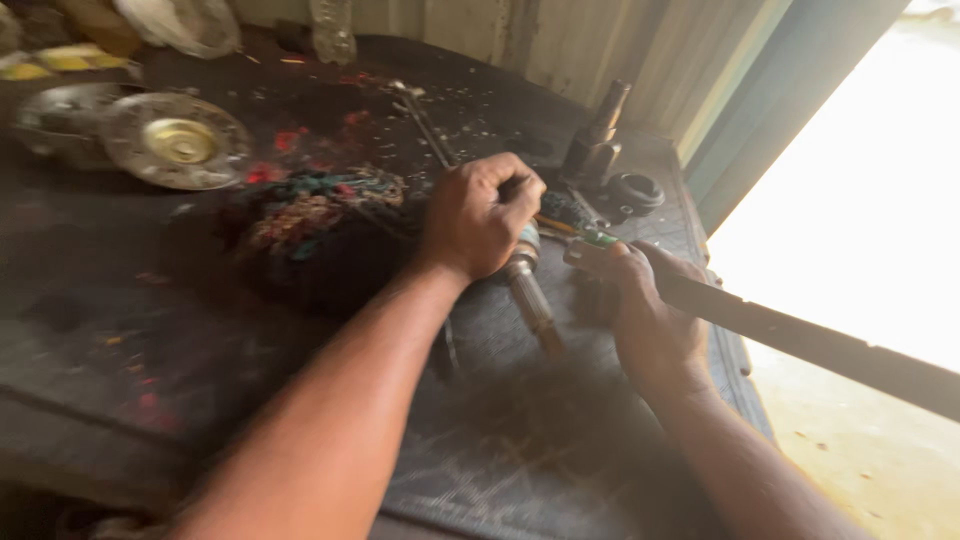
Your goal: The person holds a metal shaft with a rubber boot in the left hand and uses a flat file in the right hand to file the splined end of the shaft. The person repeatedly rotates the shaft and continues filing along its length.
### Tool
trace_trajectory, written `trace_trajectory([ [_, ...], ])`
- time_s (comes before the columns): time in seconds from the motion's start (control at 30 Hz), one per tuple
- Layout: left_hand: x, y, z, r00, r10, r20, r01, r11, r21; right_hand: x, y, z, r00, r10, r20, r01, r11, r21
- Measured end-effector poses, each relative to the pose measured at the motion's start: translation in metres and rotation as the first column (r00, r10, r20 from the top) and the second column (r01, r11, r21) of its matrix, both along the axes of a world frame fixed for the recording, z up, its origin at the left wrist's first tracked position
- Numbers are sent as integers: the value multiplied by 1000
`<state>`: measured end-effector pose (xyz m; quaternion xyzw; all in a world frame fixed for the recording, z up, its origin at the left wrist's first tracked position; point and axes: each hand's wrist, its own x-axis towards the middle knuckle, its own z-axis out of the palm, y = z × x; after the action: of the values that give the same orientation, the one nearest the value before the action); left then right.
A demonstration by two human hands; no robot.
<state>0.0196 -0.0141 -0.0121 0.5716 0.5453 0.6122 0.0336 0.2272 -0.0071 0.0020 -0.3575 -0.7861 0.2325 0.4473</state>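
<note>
Head view looked down on a dark, grimy surface (120, 300). Left hand (480, 215) was closed in a fist around the top of a metal shaft (530, 295) near the middle, its lower end resting on the surface. Right hand (645, 310) gripped a long dark bar (800, 340) that ran off to the right. A heap of coloured rags (310, 215) lay just left of the fist. Two round metal discs (175, 140) sat at the far left, a black ring (633, 192) at the far right.

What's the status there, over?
Left hand gripping metal shaft. Right hand holding long dark bar. Rag pile beside shaft.
</note>
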Motion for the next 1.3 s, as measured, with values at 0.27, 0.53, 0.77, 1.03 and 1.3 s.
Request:
trace_trajectory([
  [0.27, -14, 16, -1, 986, -166, -31, 166, 986, 8, 13, -2, 10, 990, 13, 143, -4, 998, -64],
  [0.53, -24, 25, -1, 888, -365, 280, 376, 926, 15, 11, -16, 12, 960, -61, 273, 76, 996, -45],
  [0.77, -30, 29, -2, 845, -384, 372, 388, 919, 68, 14, -20, 12, 957, -12, 289, -19, 995, 102],
  [1.03, -29, 28, -2, 875, -341, 344, 346, 937, 49, 15, -23, 12, 950, -4, 313, -30, 994, 104],
  [1.3, -29, 32, -5, 852, -379, 360, 374, 923, 87, 19, -23, 9, 945, 8, 328, -50, 991, 120],
])
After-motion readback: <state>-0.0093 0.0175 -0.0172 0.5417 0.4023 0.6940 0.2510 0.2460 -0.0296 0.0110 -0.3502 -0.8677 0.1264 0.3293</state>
